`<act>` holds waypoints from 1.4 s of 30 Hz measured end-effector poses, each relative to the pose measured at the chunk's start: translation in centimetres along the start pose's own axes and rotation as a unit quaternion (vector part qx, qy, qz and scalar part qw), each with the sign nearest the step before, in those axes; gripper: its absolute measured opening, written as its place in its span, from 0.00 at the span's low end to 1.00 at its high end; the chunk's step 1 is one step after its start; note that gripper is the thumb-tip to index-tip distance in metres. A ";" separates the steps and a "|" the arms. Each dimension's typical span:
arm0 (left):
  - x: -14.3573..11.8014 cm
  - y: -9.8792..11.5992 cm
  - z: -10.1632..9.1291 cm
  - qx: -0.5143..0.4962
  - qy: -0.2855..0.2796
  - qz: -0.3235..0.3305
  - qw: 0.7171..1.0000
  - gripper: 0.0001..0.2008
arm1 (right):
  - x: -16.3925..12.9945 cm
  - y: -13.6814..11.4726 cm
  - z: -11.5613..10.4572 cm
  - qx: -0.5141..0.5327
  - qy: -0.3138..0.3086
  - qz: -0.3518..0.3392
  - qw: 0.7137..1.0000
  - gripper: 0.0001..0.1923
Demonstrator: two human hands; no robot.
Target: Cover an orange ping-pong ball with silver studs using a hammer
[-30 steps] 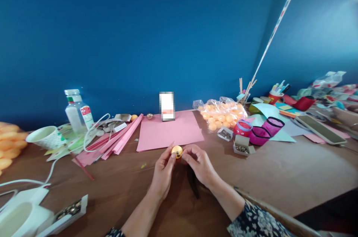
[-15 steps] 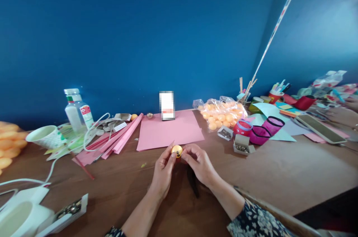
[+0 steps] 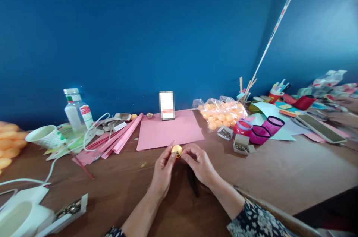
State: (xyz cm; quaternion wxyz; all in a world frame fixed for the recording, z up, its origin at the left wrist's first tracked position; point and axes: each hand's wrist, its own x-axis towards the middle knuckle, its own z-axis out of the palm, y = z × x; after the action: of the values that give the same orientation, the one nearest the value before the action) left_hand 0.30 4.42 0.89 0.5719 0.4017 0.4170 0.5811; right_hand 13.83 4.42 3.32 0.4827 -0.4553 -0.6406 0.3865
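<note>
An orange-yellow ping-pong ball (image 3: 176,149) with small dark spots on its lower right side is held above the brown tabletop. My left hand (image 3: 163,171) is closed round its left side, the thumb in front. The fingers of my right hand (image 3: 200,166) are pinched together at the ball's right edge, close to the spots. Whether a tiny piece sits between those fingertips is hidden. Under my right hand lies a dark, narrow, curved thing (image 3: 192,183) that I cannot identify. Just beyond my hands is a sheet of pink paper (image 3: 170,130).
On the right are a bag of orange balls (image 3: 222,114), a small box of metal pieces (image 3: 242,145), magenta rings (image 3: 260,133) and a phone (image 3: 321,128). To the left stand a glass bottle (image 3: 75,112), a paper cup (image 3: 46,137), pink strips (image 3: 123,134) and a white cable (image 3: 52,170).
Both hands and the ball stay almost where they were. At the far right edge, another person's hand has shifted slightly.
</note>
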 end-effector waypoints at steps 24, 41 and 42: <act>-0.2 0.3 0.0 0.018 -0.019 0.003 1.000 0.24 | 0.0 -0.3 -0.1 0.021 0.001 0.024 0.999 0.06; -0.5 0.7 0.0 0.113 -0.007 0.050 0.992 0.21 | 0.1 0.5 -0.1 0.072 0.007 0.046 0.996 0.08; -0.5 0.6 0.0 0.112 -0.007 0.049 0.992 0.21 | 0.1 0.5 -0.1 0.068 0.009 0.046 0.997 0.08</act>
State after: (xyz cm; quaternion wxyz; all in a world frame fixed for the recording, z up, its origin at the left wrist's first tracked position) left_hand 0.08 3.95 1.50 0.4973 0.4873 0.4556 0.5547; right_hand 14.02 4.65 2.92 0.5002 -0.4540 -0.5869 0.4463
